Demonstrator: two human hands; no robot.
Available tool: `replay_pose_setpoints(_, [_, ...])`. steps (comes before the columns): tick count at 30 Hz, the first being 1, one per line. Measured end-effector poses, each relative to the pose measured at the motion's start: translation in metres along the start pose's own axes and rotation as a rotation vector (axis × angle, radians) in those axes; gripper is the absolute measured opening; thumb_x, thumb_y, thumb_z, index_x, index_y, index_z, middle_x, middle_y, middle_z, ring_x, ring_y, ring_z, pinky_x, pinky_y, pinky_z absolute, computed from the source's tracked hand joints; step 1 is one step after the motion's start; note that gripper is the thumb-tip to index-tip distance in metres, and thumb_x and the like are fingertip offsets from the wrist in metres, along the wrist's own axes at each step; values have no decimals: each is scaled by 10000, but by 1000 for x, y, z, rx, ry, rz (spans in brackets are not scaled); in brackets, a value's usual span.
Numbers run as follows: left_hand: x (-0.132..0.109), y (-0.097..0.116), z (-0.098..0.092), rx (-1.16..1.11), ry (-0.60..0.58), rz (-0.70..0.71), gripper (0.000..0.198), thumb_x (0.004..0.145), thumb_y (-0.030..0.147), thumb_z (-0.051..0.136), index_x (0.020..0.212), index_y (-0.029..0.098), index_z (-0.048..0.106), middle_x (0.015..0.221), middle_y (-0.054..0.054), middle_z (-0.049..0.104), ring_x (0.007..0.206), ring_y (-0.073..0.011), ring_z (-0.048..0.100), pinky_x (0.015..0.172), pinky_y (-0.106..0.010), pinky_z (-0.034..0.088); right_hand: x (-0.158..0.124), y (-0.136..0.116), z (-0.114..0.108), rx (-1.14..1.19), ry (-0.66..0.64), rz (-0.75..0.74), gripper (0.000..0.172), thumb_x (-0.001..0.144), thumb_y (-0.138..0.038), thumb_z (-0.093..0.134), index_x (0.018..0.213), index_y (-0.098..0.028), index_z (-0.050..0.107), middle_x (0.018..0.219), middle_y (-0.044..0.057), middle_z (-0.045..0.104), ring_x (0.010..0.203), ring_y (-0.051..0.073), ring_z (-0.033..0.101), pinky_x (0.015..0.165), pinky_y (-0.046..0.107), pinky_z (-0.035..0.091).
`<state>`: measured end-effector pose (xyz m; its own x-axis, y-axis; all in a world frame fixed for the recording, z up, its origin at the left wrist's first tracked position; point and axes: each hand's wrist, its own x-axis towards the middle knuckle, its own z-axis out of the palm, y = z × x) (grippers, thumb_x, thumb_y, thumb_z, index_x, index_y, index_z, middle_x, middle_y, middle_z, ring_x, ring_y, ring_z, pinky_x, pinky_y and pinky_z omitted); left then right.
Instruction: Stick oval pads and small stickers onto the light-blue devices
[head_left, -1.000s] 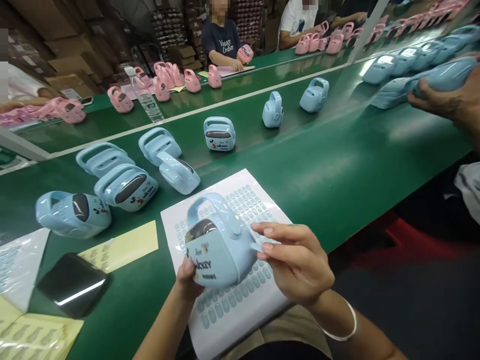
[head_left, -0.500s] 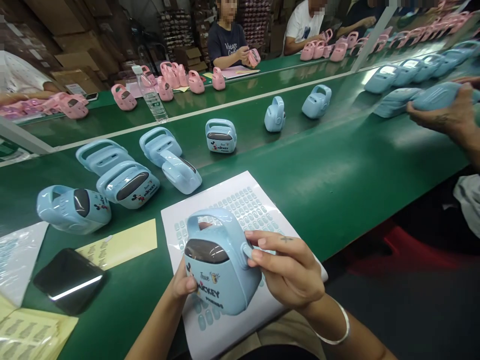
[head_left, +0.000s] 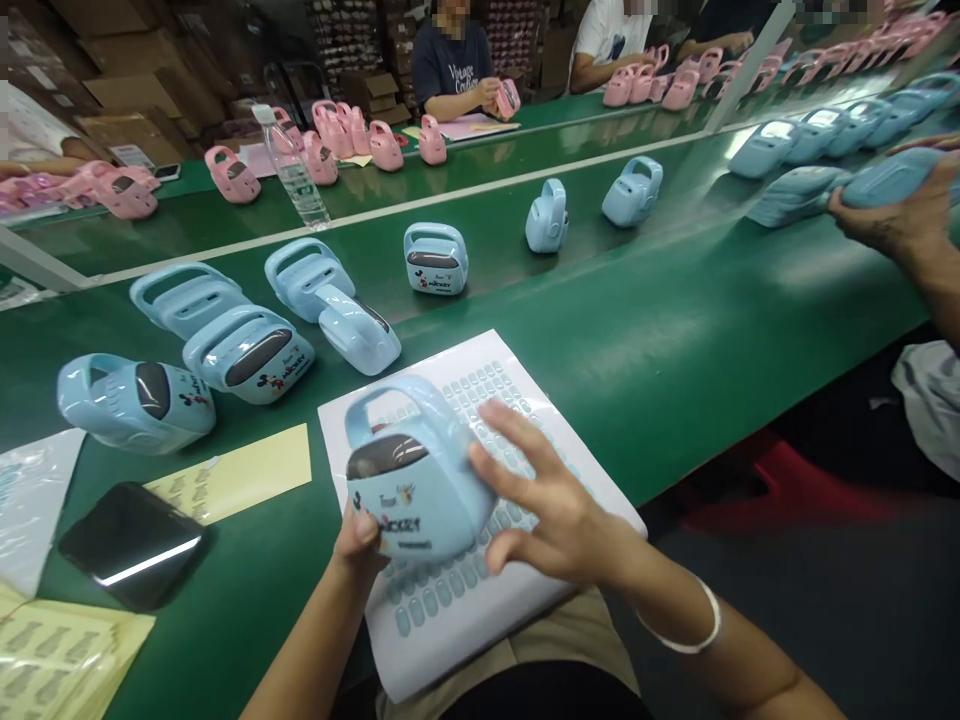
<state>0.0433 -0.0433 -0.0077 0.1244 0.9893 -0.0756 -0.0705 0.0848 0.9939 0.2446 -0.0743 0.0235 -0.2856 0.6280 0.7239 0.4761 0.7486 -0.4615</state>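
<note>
My left hand (head_left: 358,537) grips the lower left of a light blue handled device (head_left: 412,470) with a dark window and Mickey print, held just above a white sticker sheet (head_left: 480,600). My right hand (head_left: 544,495) lies against the device's right side, its fingers stretched out and spread over the shell. A white bangle sits on my right wrist. The sheet carries rows of small pale blue oval stickers and overhangs the near edge of the green belt (head_left: 675,330).
Several more blue devices (head_left: 247,350) lie on the belt to the left and further along. A black phone (head_left: 127,545), yellow sticker sheets (head_left: 232,475) and a water bottle (head_left: 294,180) are nearby. Another person's hand (head_left: 900,215) holds a blue device at right. People handle pink devices across the belt.
My right hand went from pinching at the device's side to lying spread open against it. The device has shifted slightly left and tilted.
</note>
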Motion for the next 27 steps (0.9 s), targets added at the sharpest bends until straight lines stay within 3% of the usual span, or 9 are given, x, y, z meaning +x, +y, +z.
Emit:
replay_pose_setpoints(3, [6,3,5,-155,81,-23,749,404,700,688,998,250,624,720,-58,670,734,-314,652,546,-410,558,-30,14,-8,56,-16,90,431,902,-314,535,1298,-180,428,1292,158,486,1267,245,432,986,431,476])
replay_pose_setpoints(8, [14,2,1,-354,171,-22,710,509,674,641,1080,253,596,884,-54,684,725,-242,631,488,-317,545,-89,27,-26,16,-456,-7,235,887,-296,560,1030,-110,567,1035,144,657,1099,282,581,859,442,553])
replay_pose_setpoints(10, [14,2,0,-383,164,-60,706,516,687,632,1071,253,599,870,-49,682,711,-236,629,468,-307,537,-101,27,-26,-32,-484,-6,190,897,-283,540,953,-108,590,1040,151,659,1096,291,583,852,452,552])
replay_pose_setpoints(14, [14,-2,0,-413,169,-40,674,478,609,714,1035,245,606,793,-26,675,666,-194,620,517,-264,536,-99,26,-22,-23,-437,24,129,904,-165,496,848,-128,607,975,124,674,1091,274,588,830,411,556])
replay_pose_setpoints(17, [14,-2,5,-388,140,47,699,471,500,771,1085,237,565,852,-38,670,723,-207,632,605,-288,549,-78,21,-25,109,-376,179,191,929,-173,447,808,-170,594,870,70,669,959,199,647,771,308,566])
replay_pose_setpoints(19, [10,0,12,-302,149,87,744,494,430,791,1153,238,504,943,-49,651,822,-232,634,682,-322,548,-58,13,-24,241,-212,241,192,940,-328,451,936,-204,596,1015,78,635,1031,198,613,849,319,541])
replay_pose_setpoints(21, [0,3,20,-131,197,121,786,516,386,806,1204,240,454,1002,-53,620,874,-238,622,712,-334,535,-35,4,-15,293,-27,239,461,904,-559,393,1213,-235,503,1306,114,472,1266,280,422,1028,460,406])
replay_pose_setpoints(24, [-18,10,28,136,239,282,680,606,538,725,1171,223,514,1008,-57,566,888,-240,584,735,-342,505,-5,-8,12,301,102,298,767,823,-736,282,1402,-235,317,1496,97,199,1386,348,144,1115,564,181])
replay_pose_setpoints(27, [-30,12,29,232,257,611,719,674,790,426,1084,232,620,988,-62,509,918,-262,533,823,-388,463,14,-14,41,557,184,428,732,862,-699,119,1315,-232,454,1416,91,379,1331,315,316,1073,519,313])
